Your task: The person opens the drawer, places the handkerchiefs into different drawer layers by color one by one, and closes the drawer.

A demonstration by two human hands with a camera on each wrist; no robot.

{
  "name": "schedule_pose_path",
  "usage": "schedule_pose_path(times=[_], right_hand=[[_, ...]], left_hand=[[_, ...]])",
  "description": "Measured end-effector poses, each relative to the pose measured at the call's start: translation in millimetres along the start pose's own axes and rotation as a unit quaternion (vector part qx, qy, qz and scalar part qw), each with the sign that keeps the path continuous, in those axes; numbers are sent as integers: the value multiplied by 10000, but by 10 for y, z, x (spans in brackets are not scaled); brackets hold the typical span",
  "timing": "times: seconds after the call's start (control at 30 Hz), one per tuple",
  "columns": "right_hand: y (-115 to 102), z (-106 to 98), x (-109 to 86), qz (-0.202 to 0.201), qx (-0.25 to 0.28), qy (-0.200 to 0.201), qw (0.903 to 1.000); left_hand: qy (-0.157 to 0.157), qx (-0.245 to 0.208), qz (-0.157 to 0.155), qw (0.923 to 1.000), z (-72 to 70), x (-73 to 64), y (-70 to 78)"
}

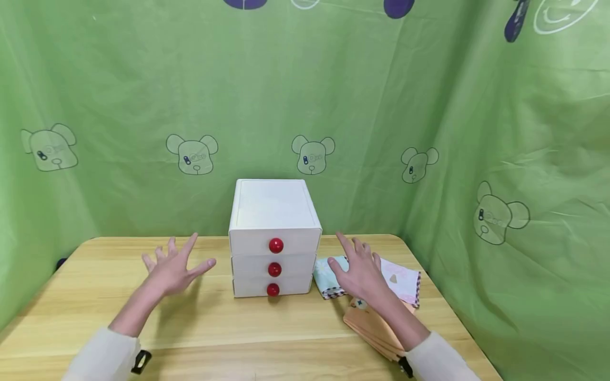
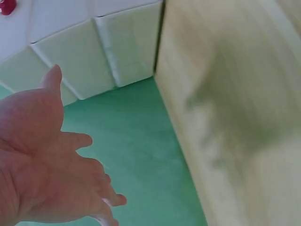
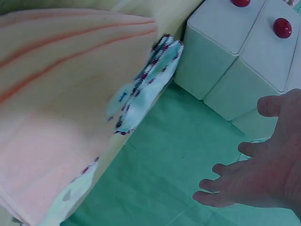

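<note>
A white box of three drawers (image 1: 276, 206) with round red knobs (image 1: 276, 245) stands at the back middle of the table, all drawers closed. To its left my left hand (image 1: 171, 270) hovers over the table, fingers spread and holding nothing. On the other side my right hand (image 1: 359, 272) is also spread and bare, above several folded cloths. Beneath it lie a light blue cloth (image 1: 326, 275) with a checked edge, a pale pink cloth (image 1: 402, 283) and an orange cloth (image 1: 371, 328), partly hidden by the hand and forearm. The right wrist view shows the orange cloth (image 3: 70, 94) up close.
The wooden table (image 1: 214, 338) carries the box and cloths. A green curtain (image 1: 267, 106) with bear-head prints hangs behind it and along both sides. Black bands (image 1: 141, 362) sit at the wrists by the white sleeves.
</note>
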State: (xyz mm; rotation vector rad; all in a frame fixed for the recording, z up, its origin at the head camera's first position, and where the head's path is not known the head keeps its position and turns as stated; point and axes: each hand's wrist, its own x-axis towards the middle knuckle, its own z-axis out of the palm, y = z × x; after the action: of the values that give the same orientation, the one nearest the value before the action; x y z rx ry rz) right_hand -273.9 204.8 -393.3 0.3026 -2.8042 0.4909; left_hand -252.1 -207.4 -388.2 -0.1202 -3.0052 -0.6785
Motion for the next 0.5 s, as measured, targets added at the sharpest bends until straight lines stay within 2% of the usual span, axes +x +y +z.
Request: schedule_pose_path(times=[0.1, 0.27, 0.5], right_hand=[[-41, -58, -9, -65, -30, 7, 10000], [-98, -139, -27, -164, 39, -69, 9998], [-171, -198, -58, -218, 44, -250, 9994]], left_hand=[[-57, -155, 48, 9999, -109, 43, 69], [22, -305, 125, 9995, -286, 107, 177], [51, -547, 234, 9982, -447, 199, 349]])
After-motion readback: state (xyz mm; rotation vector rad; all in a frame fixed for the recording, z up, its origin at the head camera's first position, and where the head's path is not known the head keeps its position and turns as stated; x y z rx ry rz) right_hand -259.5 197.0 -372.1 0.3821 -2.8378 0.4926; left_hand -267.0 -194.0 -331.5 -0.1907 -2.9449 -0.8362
